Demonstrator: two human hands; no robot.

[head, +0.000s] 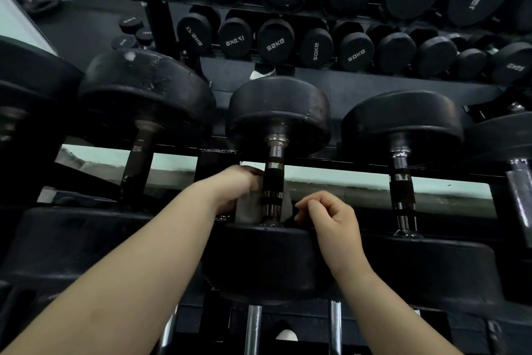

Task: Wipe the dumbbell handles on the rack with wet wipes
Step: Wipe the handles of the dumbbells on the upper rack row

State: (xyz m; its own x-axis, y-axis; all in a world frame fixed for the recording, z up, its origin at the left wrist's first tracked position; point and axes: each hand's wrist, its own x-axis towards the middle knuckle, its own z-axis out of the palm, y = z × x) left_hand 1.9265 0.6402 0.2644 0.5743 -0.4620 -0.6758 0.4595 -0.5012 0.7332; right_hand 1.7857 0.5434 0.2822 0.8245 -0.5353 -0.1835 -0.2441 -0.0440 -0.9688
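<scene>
A black dumbbell lies on the rack straight in front of me, its chrome-and-black handle (pixel 273 182) running away from me between two rubber heads. A pale wet wipe (pixel 248 209) is wrapped behind and under the handle, showing on both sides of it. My left hand (pixel 234 189) grips the wipe against the handle's left side. My right hand (pixel 328 215) hovers just right of the handle with its fingers loosely curled, the fingertips close to the wipe's right edge (pixel 288 208); whether they touch it is unclear.
Neighbouring dumbbells flank it, with handles at left (pixel 141 159) and right (pixel 401 182). A rack rail (pixel 331 164) crosses behind the handles. A mirror beyond reflects rows of labelled dumbbells (pixel 275 41). Chrome bars of a lower tier (pixel 253 328) show below.
</scene>
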